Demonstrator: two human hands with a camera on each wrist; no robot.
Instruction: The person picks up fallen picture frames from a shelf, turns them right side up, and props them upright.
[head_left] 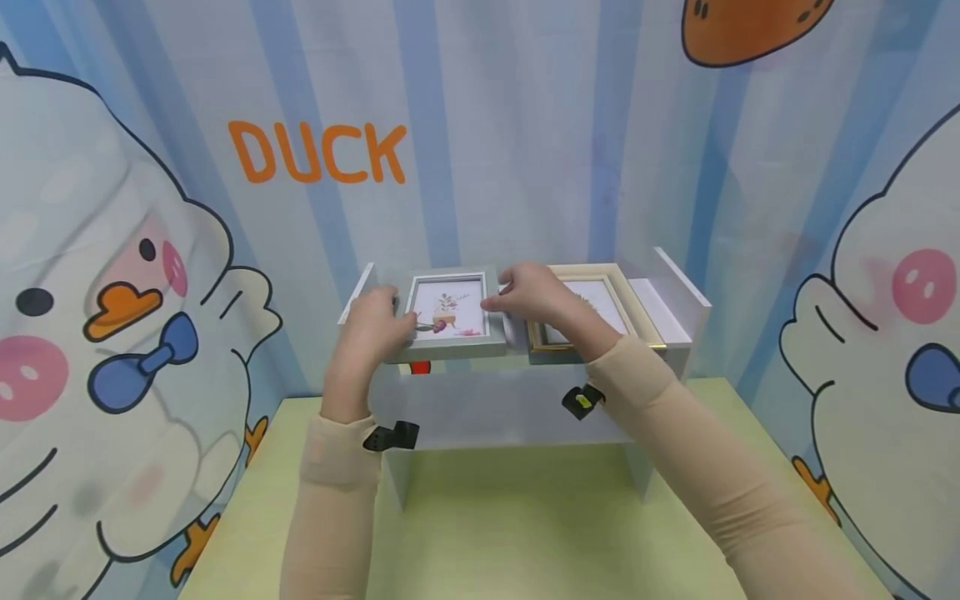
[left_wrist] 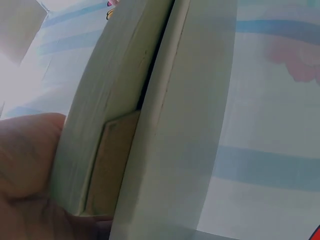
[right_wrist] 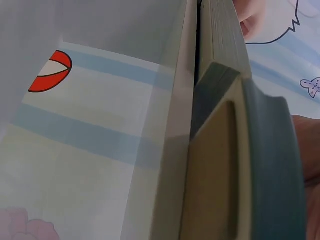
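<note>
A grey picture frame (head_left: 450, 352) with a plant picture lies flat on top of a white shelf unit (head_left: 502, 406). My left hand (head_left: 371, 325) grips its left edge, the thumb along the front corner. At the opposite edge, the thumb and fingers of my right hand (head_left: 542, 293) pinch the frame's border. A cream and gold picture frame (head_left: 637, 312) lies to the right, partly covered by my right wrist. In the left wrist view, my left fingers curl against the side of the grey frame (left_wrist: 82, 150), whose brown backing shows beneath.
The shelf has raised side panels, one (head_left: 675, 287) at the right end. It stands on a pale green table (head_left: 517, 533). Behind hangs a blue-striped curtain (head_left: 517, 125) with duck drawings. Dark wrist cameras (head_left: 392, 436) sit on both sleeves.
</note>
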